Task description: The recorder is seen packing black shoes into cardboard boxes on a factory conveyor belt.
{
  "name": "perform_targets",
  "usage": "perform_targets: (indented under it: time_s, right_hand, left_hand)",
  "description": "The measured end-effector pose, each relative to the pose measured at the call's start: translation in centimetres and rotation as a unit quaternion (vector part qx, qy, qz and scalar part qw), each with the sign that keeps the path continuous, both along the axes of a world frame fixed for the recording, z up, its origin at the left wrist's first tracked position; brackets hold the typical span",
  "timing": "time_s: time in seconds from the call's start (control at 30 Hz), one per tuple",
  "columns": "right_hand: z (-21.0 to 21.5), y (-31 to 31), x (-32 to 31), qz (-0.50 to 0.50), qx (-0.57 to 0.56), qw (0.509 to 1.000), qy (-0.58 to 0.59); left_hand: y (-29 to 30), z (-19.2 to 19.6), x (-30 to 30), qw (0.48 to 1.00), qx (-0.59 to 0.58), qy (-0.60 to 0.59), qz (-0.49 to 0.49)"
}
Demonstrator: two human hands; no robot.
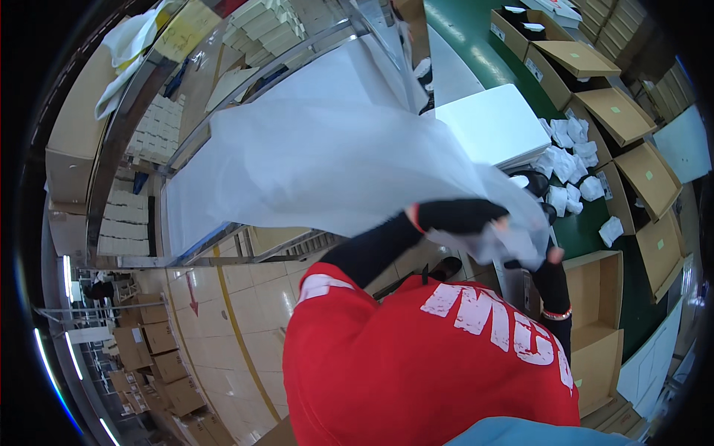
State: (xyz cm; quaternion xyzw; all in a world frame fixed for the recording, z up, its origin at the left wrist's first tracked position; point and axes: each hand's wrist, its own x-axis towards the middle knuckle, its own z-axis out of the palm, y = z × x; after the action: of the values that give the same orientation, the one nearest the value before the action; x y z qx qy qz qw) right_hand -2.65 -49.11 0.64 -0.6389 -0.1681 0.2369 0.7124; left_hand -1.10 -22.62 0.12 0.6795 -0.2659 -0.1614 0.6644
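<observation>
Evidently thin white sheet (312,160): draped across metal rack (160,262); probably light, limp, easily creased
Best hold: near corners, spread wide against sagging
Left hand (472,215): gathered round bunched end
Right hand (552,262): at same end; grip too blurred to judge
Green table (476,37): open boxes (595,297), wrapped bundles (611,231)
Room: tiled floor (208,327), stacked cartons (169,368)

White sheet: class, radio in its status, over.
Left hand, right hand at bunched end of white sheet. Sheet spread leftward, partly hiding right hand. Open box to its right.
</observation>
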Motion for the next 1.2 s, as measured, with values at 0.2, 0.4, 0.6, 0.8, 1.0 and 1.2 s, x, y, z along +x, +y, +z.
perform_targets:
  time_s: [0.2, 0.4, 0.6, 0.8, 1.0, 1.2]
  right_hand:
    - [0.1, -2.0, 1.9, -0.252, -0.208, 0.927, -0.184]
    - [1.1, -4.6, 1.1, -0.357, -0.180, 0.905, -0.146]
    - [-0.4, -11.6, 0.7, -0.381, -0.269, 0.851, -0.240]
    - [8.6, -21.0, -5.7, -0.377, -0.397, 0.825, -0.138]
    - [8.0, -34.5, -19.9, -0.437, -0.593, 0.676, -0.027]
    - [8.1, -36.2, -38.5, -0.515, -0.682, 0.519, -0.011]
  left_hand:
    - [12.6, 1.6, -0.2, 0.991, -0.019, 0.087, 0.102]
    - [27.5, -6.4, -4.2, 0.422, 0.552, -0.329, 0.640]
    - [22.9, -2.1, -3.6, 0.497, 0.456, -0.301, 0.674]
    - [6.2, 0.4, -0.3, 0.797, 0.215, -0.311, 0.470]
    - [-9.7, -2.1, 9.0, 0.922, 0.146, -0.336, 0.123]
    - [-23.0, -8.7, 13.0, 0.917, 0.095, -0.384, -0.049]
